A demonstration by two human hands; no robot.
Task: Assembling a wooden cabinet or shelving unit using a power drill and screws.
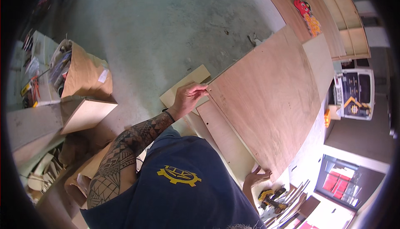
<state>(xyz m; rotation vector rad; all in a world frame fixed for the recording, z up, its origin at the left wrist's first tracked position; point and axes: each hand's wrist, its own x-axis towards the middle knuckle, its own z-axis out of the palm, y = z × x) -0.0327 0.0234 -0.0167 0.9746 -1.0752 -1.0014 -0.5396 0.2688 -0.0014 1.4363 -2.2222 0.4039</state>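
Note:
A large plywood panel (266,91) stretches away from me, tilted across the view. At its near left corner, my left hand (189,97) pinches the edge between thumb and fingers. My right hand (256,176) grips the panel's near right corner, its palm partly hidden beside my body. Below the near edge lies a pale board (220,135) with small dark holes. Another light wooden strip (183,87) sticks out past my left hand. Close to my right hand is a yellow and black cordless drill (271,197).
To the left stand a large brown paper bag (85,75) and a leaning board (89,115). Wood offcuts (43,172) are heaped below them. Thin wooden strips (291,208) lie at lower right. Wooden panels (308,12) stand at the far right, and a van (353,93) is beyond.

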